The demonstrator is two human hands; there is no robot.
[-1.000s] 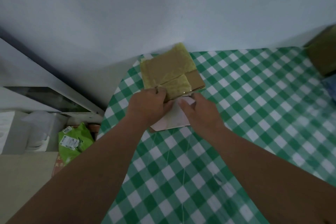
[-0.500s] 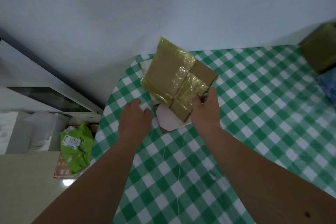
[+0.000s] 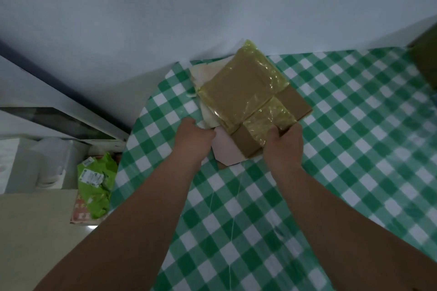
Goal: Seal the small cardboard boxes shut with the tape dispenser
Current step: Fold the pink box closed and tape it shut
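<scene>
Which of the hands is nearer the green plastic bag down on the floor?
Left. The left hand sits at the table's left edge, on the side of the green plastic bag below; the right hand is farther right, gripping the tape-wrapped flat cardboard box.

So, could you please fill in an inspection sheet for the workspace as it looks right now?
Surface: table under a green-and-white checked cloth, set against a pale wall.
Job's things: flat cardboard box, much of it covered in glossy tape, lying tilted over pale flat pieces; tape dispenser: nothing seen.
Clutter: another brown box at the far right edge.
Grippers: right hand grips the box's near edge; left hand holds the pale pieces beneath.
Cables: nothing seen.
Surroundings: green package and white containers on the floor, left.
</scene>
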